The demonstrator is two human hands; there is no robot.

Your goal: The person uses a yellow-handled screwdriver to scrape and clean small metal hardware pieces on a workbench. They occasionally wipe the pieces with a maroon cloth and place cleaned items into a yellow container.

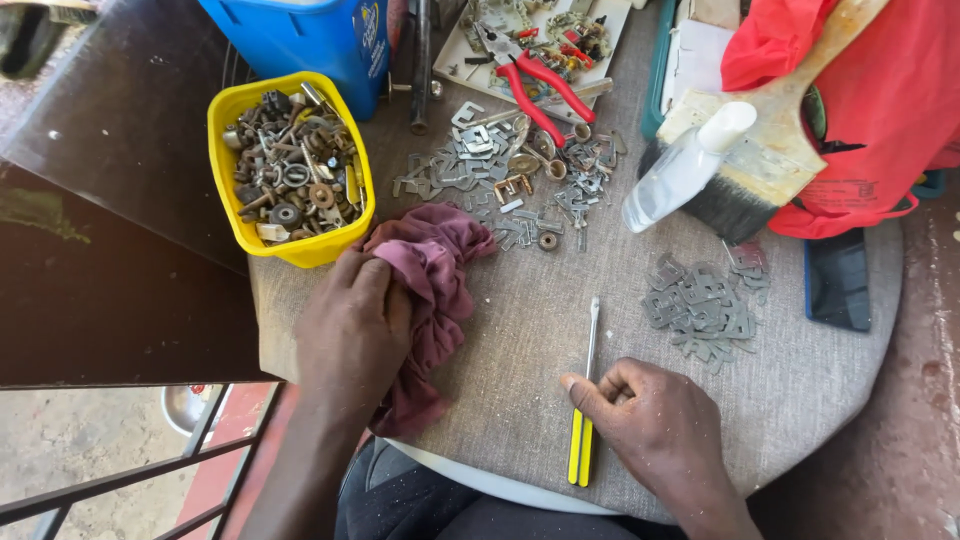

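Two hands rest on the round grey desk (800, 400), and the thing between them is a screwdriver (586, 400) with a yellow and black handle. It lies with its long axis running almost straight away from the person, handle at the near edge of the desk and slim metal blade pointing toward the far side. The right hand (655, 420) is plainly the nearer one: it lies just to the right of the handle, palm down, fingers curled loosely, with the thumb stretched left so that its tip touches or nearly touches the handle near its upper end. It does not grip the tool. The left hand (352, 325) is well to the left, closed over a bunched maroon cloth (435, 290) that it presses on the desk, wrist bent inward. Just beyond that hand stands a yellow tub (290, 250) full of bolts and washers; a scatter of small metal plates (700, 305) lies beyond the right hand.
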